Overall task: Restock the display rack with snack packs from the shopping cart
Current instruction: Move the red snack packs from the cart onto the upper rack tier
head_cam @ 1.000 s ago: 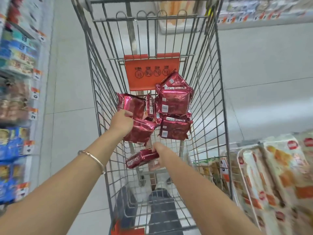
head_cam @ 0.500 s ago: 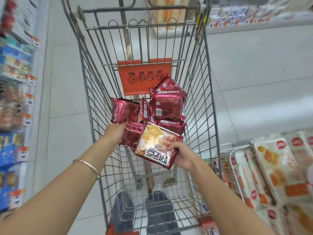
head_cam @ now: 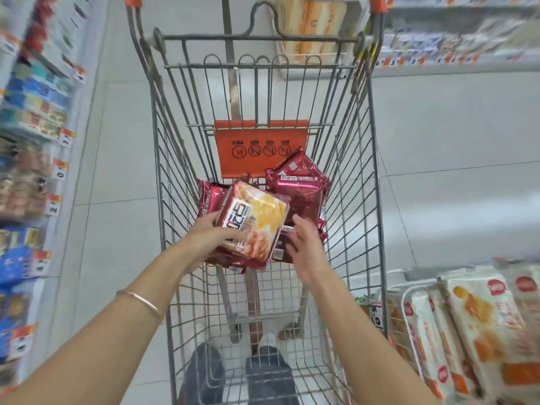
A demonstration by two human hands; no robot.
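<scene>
Left hand (head_cam: pixel 209 233) grips a snack pack (head_cam: pixel 258 217) face-up inside the cart (head_cam: pixel 353 200), fingers clamped on its edge. Right hand (head_cam: pixel 305 252) hovers just beside it, fingers released, over more red packs (head_cam: pixel 298 182).

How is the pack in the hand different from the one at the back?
The held pack shows its yellow picture side; the back pack shows red with a label. The left hand holds the held pack; the back pack rests in the cart. Both are red.

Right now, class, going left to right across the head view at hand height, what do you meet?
Stocked shelves, left hand, face-up snack pack, right hand, cart's right wall, white packs on the rack.
</scene>
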